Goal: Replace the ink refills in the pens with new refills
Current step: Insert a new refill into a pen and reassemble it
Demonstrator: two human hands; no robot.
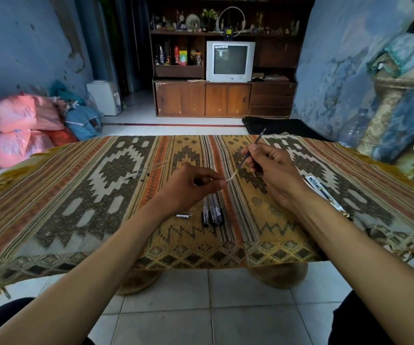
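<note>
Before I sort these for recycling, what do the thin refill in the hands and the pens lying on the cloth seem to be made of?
The refill looks like a thin plastic tube, clear at its lower end and dark with ink higher up, with a small pointed, probably metal, tip. The right hand and left hand both pinch it. The pens look like clear glossy plastic barrels with black ends. The cloth appears woven, matte, and patterned.

A home living room: old television [230, 61] in a wooden cabinet [223, 70], cloth-covered table [76, 195].
</note>
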